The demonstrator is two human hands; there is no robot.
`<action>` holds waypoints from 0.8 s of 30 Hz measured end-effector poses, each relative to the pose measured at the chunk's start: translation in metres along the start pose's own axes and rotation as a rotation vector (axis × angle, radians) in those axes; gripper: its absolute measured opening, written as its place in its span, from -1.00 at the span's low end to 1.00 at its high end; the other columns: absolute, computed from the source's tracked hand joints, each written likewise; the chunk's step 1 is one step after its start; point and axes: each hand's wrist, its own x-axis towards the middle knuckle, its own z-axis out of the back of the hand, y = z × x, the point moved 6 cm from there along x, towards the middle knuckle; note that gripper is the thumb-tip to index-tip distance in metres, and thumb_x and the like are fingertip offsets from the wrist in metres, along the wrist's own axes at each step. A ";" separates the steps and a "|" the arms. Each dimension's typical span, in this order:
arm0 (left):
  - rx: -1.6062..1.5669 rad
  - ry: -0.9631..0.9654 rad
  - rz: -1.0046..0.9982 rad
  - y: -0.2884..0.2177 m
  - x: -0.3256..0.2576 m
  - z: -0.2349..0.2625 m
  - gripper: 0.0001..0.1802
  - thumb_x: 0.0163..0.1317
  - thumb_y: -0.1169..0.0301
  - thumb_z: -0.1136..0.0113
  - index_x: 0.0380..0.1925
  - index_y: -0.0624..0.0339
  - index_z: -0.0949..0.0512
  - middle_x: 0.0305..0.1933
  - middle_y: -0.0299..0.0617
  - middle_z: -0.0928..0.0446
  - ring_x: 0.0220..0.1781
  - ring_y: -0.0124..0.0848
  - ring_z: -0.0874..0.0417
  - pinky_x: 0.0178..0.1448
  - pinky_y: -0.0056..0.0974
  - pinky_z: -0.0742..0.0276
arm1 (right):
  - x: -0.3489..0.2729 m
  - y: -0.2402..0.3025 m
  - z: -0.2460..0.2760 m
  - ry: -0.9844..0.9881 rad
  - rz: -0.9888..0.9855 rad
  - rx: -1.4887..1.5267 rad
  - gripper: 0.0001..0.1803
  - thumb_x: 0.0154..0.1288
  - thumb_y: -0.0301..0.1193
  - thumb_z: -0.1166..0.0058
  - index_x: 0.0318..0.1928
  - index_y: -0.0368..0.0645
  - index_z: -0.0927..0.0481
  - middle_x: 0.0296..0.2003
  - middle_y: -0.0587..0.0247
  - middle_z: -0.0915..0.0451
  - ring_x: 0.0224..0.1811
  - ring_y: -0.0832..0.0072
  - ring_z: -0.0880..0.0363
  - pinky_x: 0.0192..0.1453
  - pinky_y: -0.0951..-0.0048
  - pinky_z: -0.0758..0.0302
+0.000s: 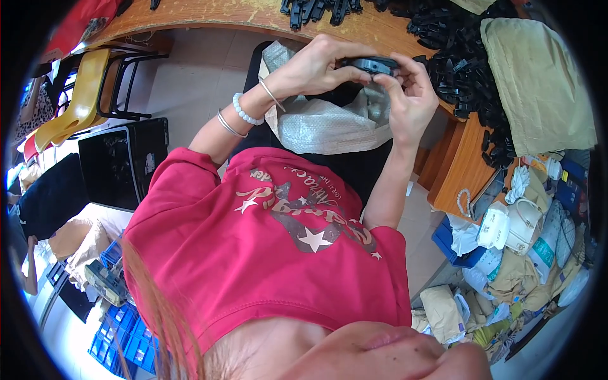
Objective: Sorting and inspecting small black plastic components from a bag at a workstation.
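Note:
Between my two hands is a small dark plastic piece [373,64], black with a greyish face; its exact kind is too small to make out. My left hand [326,63], with bracelets at the wrist, pinches its left end between thumb and fingers. At the other end, the thumb and fingers of my right hand [410,95] close on the same piece. Just below the hands, a white woven sack [323,130] lies open across my lap, with a dark hollow inside. Beyond them is the wooden table [221,14], bearing similar-looking black plastic parts [313,11] near its edge.
A large heap of black parts [453,76] covers the table's right side, beside a beige cloth sack [538,82]. Lower right are a white handbag [524,225], a blue bin [453,244] and packages. A yellow chair [88,88] and stacked blue crates [120,335] are at left.

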 end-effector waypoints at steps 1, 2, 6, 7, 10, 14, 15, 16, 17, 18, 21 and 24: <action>-0.002 0.002 0.000 0.002 -0.002 0.000 -0.61 0.13 0.39 -0.29 -0.04 0.33 -0.55 -0.31 0.05 -0.64 -0.43 -0.25 -0.68 -0.30 -0.32 -0.56 | 0.000 -0.001 -0.001 0.019 0.026 -0.065 -0.66 -0.02 -0.62 -0.34 -0.17 -0.33 -0.59 -0.38 0.36 -0.52 -0.37 0.70 -0.45 -0.25 0.68 -0.41; 0.108 0.023 -0.037 0.003 -0.004 0.000 -0.61 0.13 0.40 -0.28 -0.04 0.34 -0.55 -0.31 0.04 -0.64 -0.40 -0.27 -0.69 -0.27 -0.33 -0.57 | -0.005 -0.006 -0.004 -0.016 -0.038 0.061 -0.69 -0.01 -0.60 -0.34 -0.19 -0.34 -0.59 -0.38 0.35 -0.54 -0.40 0.72 -0.43 -0.26 0.70 -0.39; 0.004 0.107 0.094 0.015 -0.010 -0.007 -0.56 0.20 0.42 -0.22 0.09 0.29 -0.46 -0.27 -0.05 -0.65 -0.29 -0.40 -0.70 -0.16 -0.36 -0.60 | -0.016 -0.020 -0.005 0.004 -0.179 0.089 -0.73 0.06 -0.60 -0.31 -0.19 -0.37 -0.58 -0.35 0.31 -0.59 -0.39 0.73 -0.46 -0.24 0.69 -0.42; -0.167 0.155 0.280 0.022 -0.013 -0.010 -0.53 0.23 0.43 -0.19 0.16 0.24 -0.42 -0.22 -0.11 -0.65 -0.24 -0.44 -0.69 -0.10 -0.37 -0.59 | -0.016 -0.021 -0.005 0.005 -0.180 0.091 -0.73 0.06 -0.60 -0.31 -0.19 -0.37 -0.58 -0.35 0.31 -0.59 -0.39 0.73 -0.46 -0.24 0.69 -0.42; -0.364 0.043 0.383 0.027 -0.015 -0.006 -0.59 0.35 0.35 -0.07 0.17 0.21 -0.42 -0.44 -0.16 -0.62 -0.45 -0.49 -0.66 -0.37 -0.46 -0.58 | -0.014 -0.024 -0.001 -0.026 -0.129 -0.044 -0.78 0.14 -0.52 -0.26 -0.18 -0.31 -0.62 -0.34 0.25 -0.60 -0.36 0.61 -0.51 -0.23 0.59 -0.44; -0.523 -0.184 0.405 0.046 -0.012 0.034 -0.59 0.40 0.15 0.02 -0.36 0.28 -0.59 -0.70 -0.38 -0.40 -0.77 -0.69 -0.26 -0.67 -0.53 -0.11 | 0.001 -0.004 0.025 -0.189 0.348 -1.037 -0.79 0.11 -0.54 -0.18 -0.19 -0.17 -0.66 -0.24 0.18 -0.51 -0.14 0.25 -0.44 -0.10 0.28 -0.37; -0.634 -0.167 0.312 0.051 -0.005 0.044 -0.61 0.40 0.15 0.02 -0.29 0.27 -0.60 -0.70 -0.40 -0.39 -0.73 -0.68 -0.30 -0.63 -0.54 -0.18 | 0.008 -0.002 0.027 -0.168 0.360 -1.203 -0.77 0.08 -0.55 -0.18 -0.19 -0.13 -0.67 -0.18 0.17 -0.49 -0.08 0.23 -0.40 -0.05 0.23 -0.34; -0.939 -0.132 0.258 0.054 0.006 0.044 -0.71 0.37 0.24 -0.03 -0.41 0.24 -0.48 -0.61 -0.28 -0.41 -0.57 -0.48 -0.43 -0.43 -0.38 -0.35 | 0.015 -0.004 0.026 -0.110 0.358 -1.273 -0.73 0.03 -0.56 -0.20 -0.19 -0.08 -0.68 -0.11 0.15 -0.48 0.00 0.20 -0.36 0.00 0.18 -0.29; -1.243 -0.090 0.198 0.048 0.019 0.046 -0.71 0.35 0.33 -0.08 -0.53 0.21 -0.35 -0.52 -0.16 -0.43 -0.42 -0.29 -0.56 -0.22 -0.23 -0.53 | 0.021 -0.004 0.025 -0.058 0.379 -1.287 -0.73 0.03 -0.56 -0.20 -0.20 -0.08 -0.69 -0.11 0.15 -0.48 0.00 0.20 -0.37 0.01 0.17 -0.29; -1.091 -0.176 0.377 0.055 0.021 0.055 -0.67 0.36 0.25 -0.07 -0.53 0.19 -0.34 -0.51 -0.16 -0.46 -0.46 -0.32 -0.55 -0.30 -0.24 -0.54 | 0.027 -0.005 0.023 -0.006 0.399 -1.301 -0.73 0.03 -0.56 -0.20 -0.20 -0.07 -0.69 -0.11 0.14 -0.49 0.00 0.20 -0.37 0.01 0.16 -0.29; 0.265 -0.251 0.052 0.023 0.044 0.069 -0.80 0.26 0.30 -0.13 -0.36 0.23 -0.48 -0.55 -0.09 -0.42 -0.47 -0.28 -0.57 -0.39 -0.17 -0.52 | 0.044 -0.011 0.015 0.093 0.439 -1.314 -0.76 0.02 -0.54 -0.21 -0.23 -0.13 -0.69 -0.10 0.15 -0.50 0.01 0.21 -0.37 0.02 0.19 -0.29; 0.967 0.092 -0.026 0.030 0.049 0.046 -0.78 0.06 0.39 -0.19 -0.26 0.18 -0.54 -0.39 0.02 -0.43 -0.44 -0.06 -0.56 -0.39 -0.12 -0.51 | 0.055 -0.014 0.004 0.181 0.494 -1.309 -0.77 0.02 -0.53 -0.21 -0.23 -0.22 -0.65 -0.15 0.19 -0.54 -0.03 0.27 -0.41 -0.02 0.25 -0.32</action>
